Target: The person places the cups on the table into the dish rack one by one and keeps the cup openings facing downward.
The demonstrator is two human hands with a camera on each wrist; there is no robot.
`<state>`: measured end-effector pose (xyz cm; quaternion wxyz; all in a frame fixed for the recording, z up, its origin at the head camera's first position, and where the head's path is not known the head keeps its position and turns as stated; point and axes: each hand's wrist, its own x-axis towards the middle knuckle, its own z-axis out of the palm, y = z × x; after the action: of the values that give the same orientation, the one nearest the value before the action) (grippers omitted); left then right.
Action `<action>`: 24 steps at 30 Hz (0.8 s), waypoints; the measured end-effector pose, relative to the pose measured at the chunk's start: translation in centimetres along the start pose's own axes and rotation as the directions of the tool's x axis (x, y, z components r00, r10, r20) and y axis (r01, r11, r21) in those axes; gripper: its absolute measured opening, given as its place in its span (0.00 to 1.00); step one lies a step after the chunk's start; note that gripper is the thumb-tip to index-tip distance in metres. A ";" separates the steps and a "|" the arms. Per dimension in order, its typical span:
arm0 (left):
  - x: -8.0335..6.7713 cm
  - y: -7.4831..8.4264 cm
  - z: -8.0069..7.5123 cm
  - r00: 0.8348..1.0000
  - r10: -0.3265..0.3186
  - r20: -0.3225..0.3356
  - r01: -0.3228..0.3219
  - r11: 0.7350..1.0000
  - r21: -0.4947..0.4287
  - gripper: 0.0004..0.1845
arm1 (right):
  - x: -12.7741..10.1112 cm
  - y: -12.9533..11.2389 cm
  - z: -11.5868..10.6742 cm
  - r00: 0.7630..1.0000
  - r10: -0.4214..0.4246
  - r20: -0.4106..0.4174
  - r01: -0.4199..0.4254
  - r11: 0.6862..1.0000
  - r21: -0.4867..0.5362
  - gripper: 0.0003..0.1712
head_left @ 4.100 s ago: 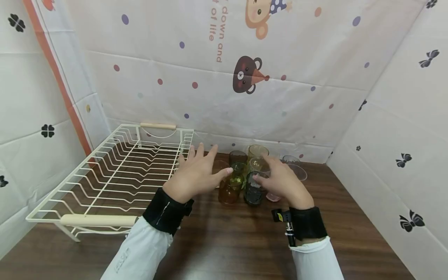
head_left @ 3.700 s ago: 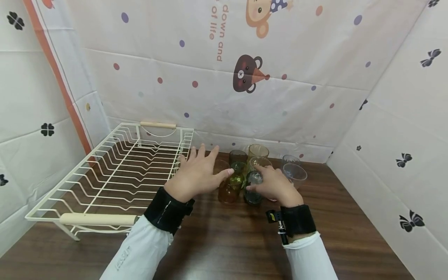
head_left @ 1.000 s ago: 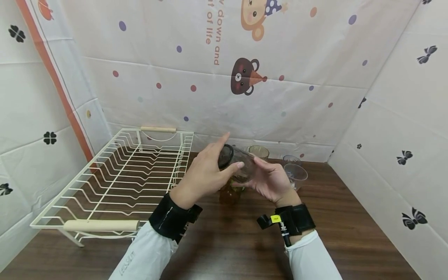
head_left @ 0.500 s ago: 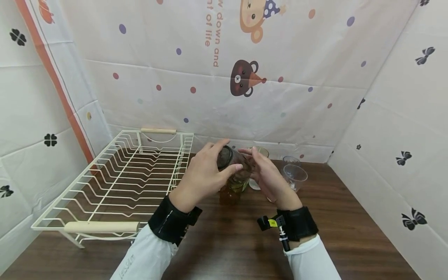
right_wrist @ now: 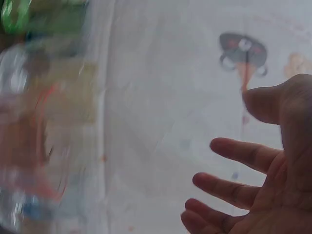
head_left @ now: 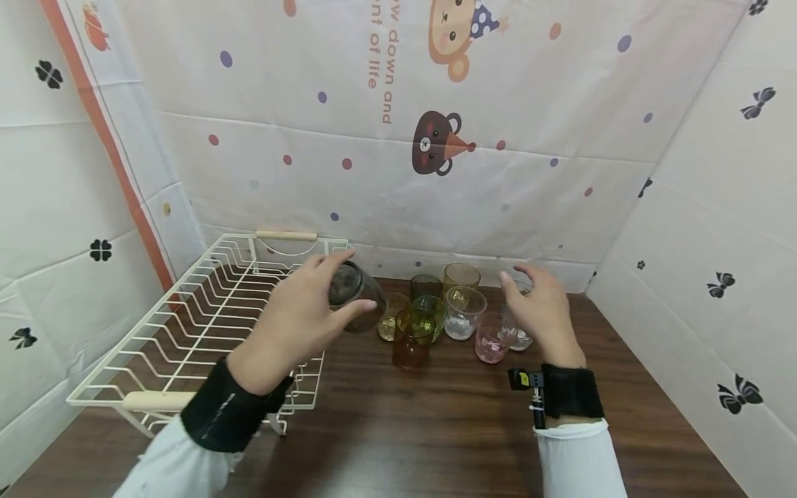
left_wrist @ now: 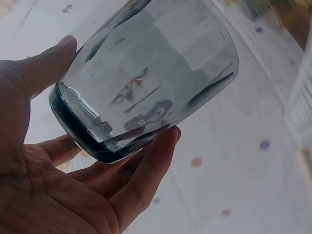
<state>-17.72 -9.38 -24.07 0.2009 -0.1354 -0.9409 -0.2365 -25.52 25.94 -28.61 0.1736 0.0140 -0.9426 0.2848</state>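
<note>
A smoky grey drinking glass [head_left: 367, 297] is gripped in my left hand [head_left: 292, 321], its thick base turned toward the palm and its mouth tilted down and away. In the left wrist view, thumb and fingers hold the faceted glass [left_wrist: 156, 73] near its base. It hangs beside the right edge of the white wire dish rack [head_left: 158, 356]. My right hand [head_left: 542, 304] holds nothing; its fingers are spread over the right end of a group of glasses, above a pink glass [head_left: 490, 342] and partly in front of clear ones.
Several tumblers stand on the wooden table [head_left: 423, 429]: an amber-brown glass [head_left: 411, 349], a green glass [head_left: 434, 311], a clear glass [head_left: 462, 321], a yellow glass [head_left: 462, 273] and others. A patterned sheet [head_left: 280, 194] hangs close behind, with side walls left and right.
The grey glass was lifted from the group, turned between both hands, and carried left toward the rack by my left hand. My right hand let go and moved right.
</note>
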 end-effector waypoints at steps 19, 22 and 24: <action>6.1 -9.0 -0.8 0.980 -0.067 0.187 0.019 0.969 0.247 0.40 | 1.6 5.7 2.6 0.956 0.228 0.184 -0.203 0.968 -0.147 0.47; 7.7 -10.9 1.1 0.973 -0.077 0.218 0.013 0.960 0.281 0.42 | 1.5 6.1 2.6 0.954 0.237 0.186 -0.211 0.966 -0.150 0.47; 8.6 -11.8 2.3 0.973 -0.064 0.221 -0.003 0.956 0.293 0.42 | 1.5 6.4 2.6 0.958 0.230 0.169 -0.205 0.966 -0.157 0.46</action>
<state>-30.20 -16.91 -26.75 0.1055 -0.1160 -0.9843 -0.0815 -28.51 30.03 -33.52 0.0531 -0.0755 -0.9679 0.2339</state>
